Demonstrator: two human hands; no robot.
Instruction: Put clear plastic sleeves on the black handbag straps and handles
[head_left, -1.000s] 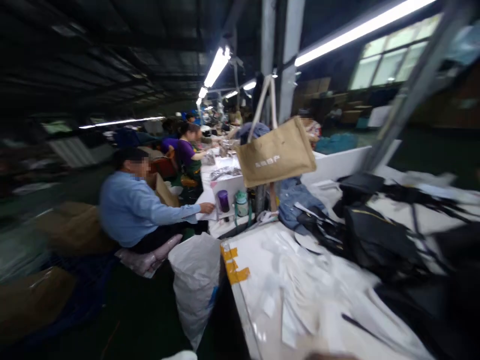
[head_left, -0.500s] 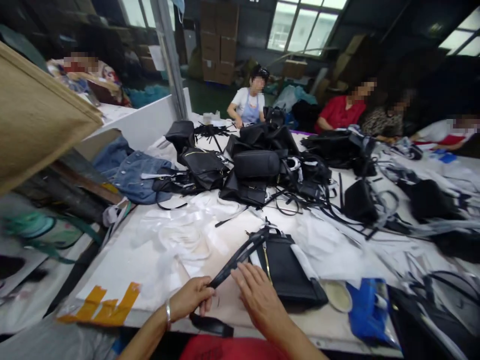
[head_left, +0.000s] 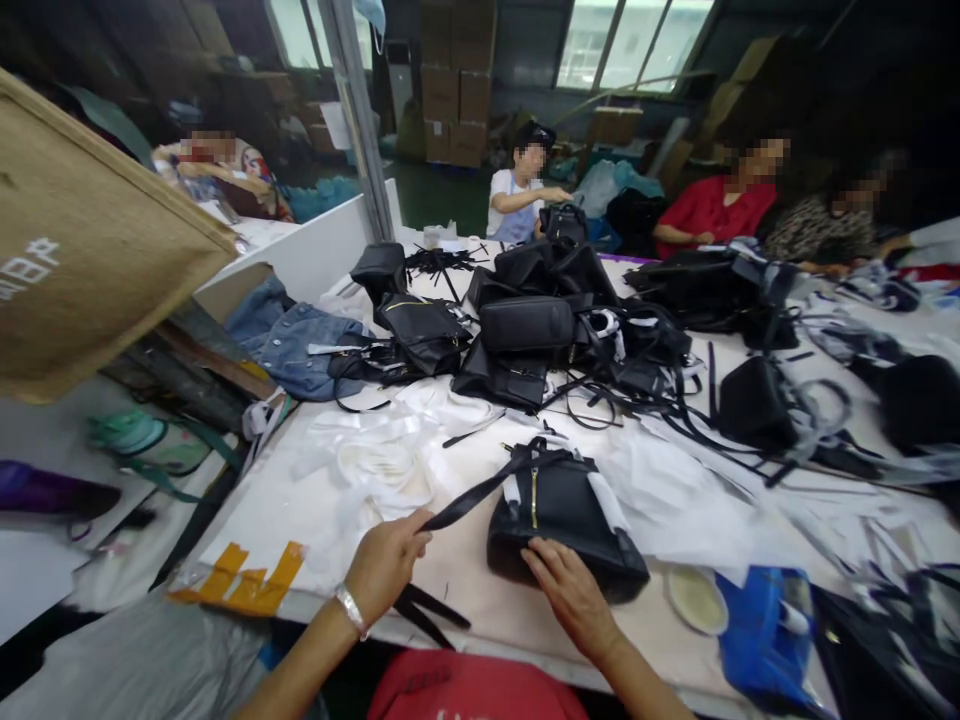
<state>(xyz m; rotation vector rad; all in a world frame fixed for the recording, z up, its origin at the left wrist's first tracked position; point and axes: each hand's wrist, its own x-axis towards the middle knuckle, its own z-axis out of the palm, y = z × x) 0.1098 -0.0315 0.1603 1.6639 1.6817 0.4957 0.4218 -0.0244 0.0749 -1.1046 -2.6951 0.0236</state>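
Note:
A black bag (head_left: 566, 505) with a gold zipper and white-wrapped parts lies on the white table in front of me. My left hand (head_left: 390, 560) is closed on its black strap (head_left: 472, 497), which stretches up to the bag's top; loose strap ends hang below the hand at the table edge. My right hand (head_left: 571, 590) rests on the near side of the bag, fingers stretched out over its lower edge. White wrapping material (head_left: 382, 470) lies just beyond my left hand.
A heap of black bags (head_left: 525, 325) fills the table's far middle. A denim jacket (head_left: 300, 335) lies left; orange tape (head_left: 244, 578) sticks to the near-left edge. At right are a round tape roll (head_left: 697, 600) and a blue packet (head_left: 769, 635). Co-workers sit across the table.
My right hand has moved right onto the bag, which has turned a little. My left hand has drawn the strap out straighter. The co-worker opposite now raises an arm over a bag.

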